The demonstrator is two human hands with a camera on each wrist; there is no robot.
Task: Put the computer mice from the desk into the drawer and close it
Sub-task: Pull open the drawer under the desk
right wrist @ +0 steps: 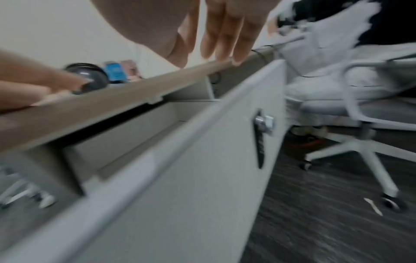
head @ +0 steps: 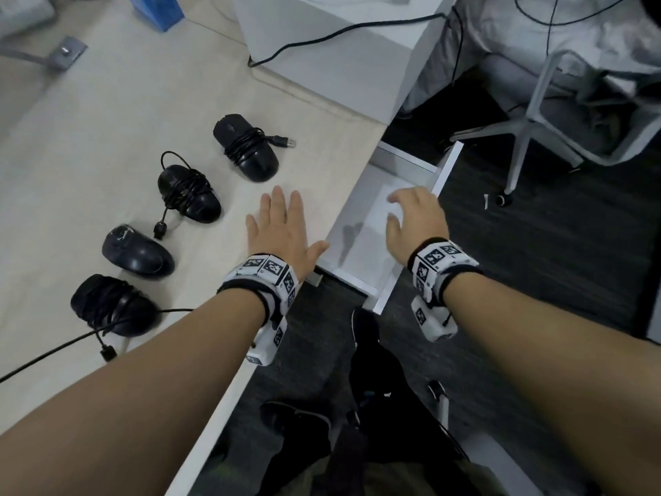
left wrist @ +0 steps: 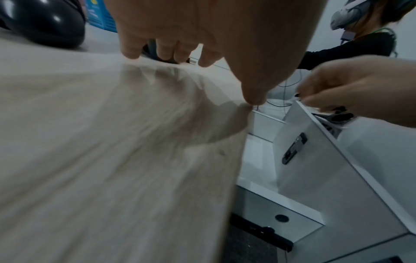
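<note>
Several black computer mice lie in a row on the pale wooden desk (head: 107, 137), most with their cables wound round them: the farthest mouse (head: 246, 148), a second mouse (head: 189, 193), a third mouse (head: 137, 249) and the nearest mouse (head: 114, 305). My left hand (head: 279, 230) hovers flat over the desk edge, fingers straight, right of the mice and holding nothing; its fingers (left wrist: 168, 49) hang just above the wood. My right hand (head: 415, 220) is spread over the open white drawer (head: 445, 170) and holds nothing. No mouse shows on the visible part of the drawer's floor.
A white box (head: 322, 66) with a black cable (head: 339, 30) stands at the desk's back, a blue carton (head: 157, 8) beyond it. A white office chair (head: 572, 119) stands on the dark floor right of the drawer. The drawer front carries a lock (right wrist: 263, 122). Another person (left wrist: 360, 44) sits opposite.
</note>
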